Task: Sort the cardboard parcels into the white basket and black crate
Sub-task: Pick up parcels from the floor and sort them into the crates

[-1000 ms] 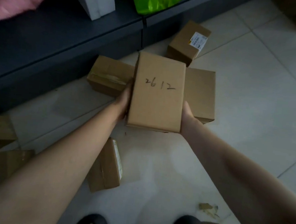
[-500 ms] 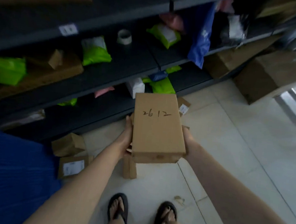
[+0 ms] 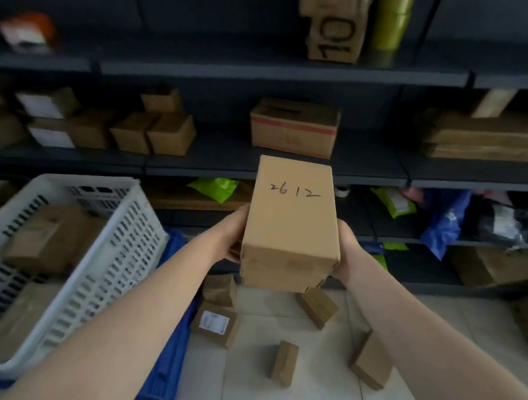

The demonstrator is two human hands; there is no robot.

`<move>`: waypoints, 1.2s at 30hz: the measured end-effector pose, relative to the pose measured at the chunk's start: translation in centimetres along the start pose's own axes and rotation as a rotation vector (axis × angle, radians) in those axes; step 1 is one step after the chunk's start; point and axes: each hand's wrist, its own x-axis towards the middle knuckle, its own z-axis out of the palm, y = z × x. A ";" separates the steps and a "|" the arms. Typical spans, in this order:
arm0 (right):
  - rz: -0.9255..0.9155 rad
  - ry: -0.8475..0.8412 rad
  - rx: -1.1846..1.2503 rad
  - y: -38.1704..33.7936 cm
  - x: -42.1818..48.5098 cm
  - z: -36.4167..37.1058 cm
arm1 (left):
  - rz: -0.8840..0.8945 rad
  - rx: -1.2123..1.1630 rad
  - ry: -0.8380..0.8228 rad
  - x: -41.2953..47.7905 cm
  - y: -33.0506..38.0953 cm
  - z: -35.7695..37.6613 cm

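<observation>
A cardboard parcel [image 3: 292,215] marked "2612" is held up in front of me, above the floor. My left hand [image 3: 231,237] grips its left side and my right hand [image 3: 346,254] grips its right side. The white basket [image 3: 112,249] stands at the left, holding several cardboard parcels [image 3: 43,236]. Several small parcels lie on the tiled floor below, among them a labelled one [image 3: 215,322] and an upright one [image 3: 284,361]. No black crate is in view.
Dark shelving [image 3: 291,167] with cardboard boxes and green and blue mailer bags fills the far side. A blue crate [image 3: 172,352] sits under the white basket. Larger boxes [image 3: 501,268] stand at the lower right by the shelf.
The parcel has been lifted from the floor pile to chest height in both hands. My view has tilted up and the white basket has come into sight at the left.
</observation>
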 end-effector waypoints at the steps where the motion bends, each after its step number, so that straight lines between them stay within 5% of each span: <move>1: 0.004 -0.033 -0.023 0.3 -1.0 2.1 | 0.010 -0.013 0.040 -1.5 -0.4 -1.8; 14: 0.024 -0.263 -0.045 11.1 -7.1 33.4 | 0.080 -0.141 0.311 -11.1 -8.7 -34.5; 19: 0.155 -0.281 -0.042 18.5 -5.5 42.4 | -0.186 -0.135 0.317 -10.9 -14.9 -44.6; 21: 0.196 -0.256 0.110 20.5 -3.8 43.9 | -0.254 -0.157 0.331 -10.2 -16.7 -46.4; 24: 0.025 -0.184 0.309 20.8 -1.3 44.3 | -0.110 -0.204 0.507 -8.1 -17.4 -47.4; 30: -0.163 -0.051 -0.037 18.4 0.7 42.0 | 0.227 -0.151 0.545 -6.6 -14.9 -46.7; 33: -0.143 0.070 -0.201 17.0 1.4 40.0 | 0.354 -0.140 0.599 -6.0 -12.7 -45.4; 36: -0.072 0.116 -0.343 16.5 1.9 37.0 | 0.363 -0.127 0.485 -5.2 -10.6 -43.0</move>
